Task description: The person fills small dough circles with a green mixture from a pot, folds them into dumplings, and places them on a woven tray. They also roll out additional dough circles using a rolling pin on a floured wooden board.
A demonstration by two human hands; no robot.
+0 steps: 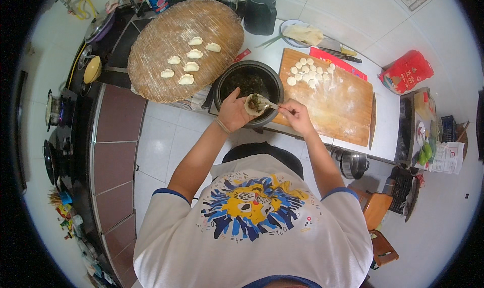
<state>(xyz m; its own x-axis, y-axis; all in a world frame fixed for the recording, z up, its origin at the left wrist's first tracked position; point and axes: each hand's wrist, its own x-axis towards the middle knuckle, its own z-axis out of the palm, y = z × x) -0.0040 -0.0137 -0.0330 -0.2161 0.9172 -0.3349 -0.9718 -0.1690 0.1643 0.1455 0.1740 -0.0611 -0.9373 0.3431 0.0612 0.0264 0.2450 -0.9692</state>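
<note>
My left hand [234, 112] holds a round dumpling wrapper [250, 111] over the near rim of a dark pot [218, 95]. Dark green filling [256, 104] lies on the wrapper. My right hand [296, 115] grips a spoon [271, 105], its head at the filling. More dark filling is inside the pot. To the left, several folded dumplings [191, 66] rest on a large round woven tray [156, 46]. Small pale dough pieces [305, 72] sit on the floured wooden board [343, 111] to the right.
Behind the pot stand a dark kettle [260, 11] and a plate [288, 28] with pale dough on it. A knife [345, 57] lies beyond the board, near a red bag [406, 72]. A dark stove counter [75, 187] runs along the left.
</note>
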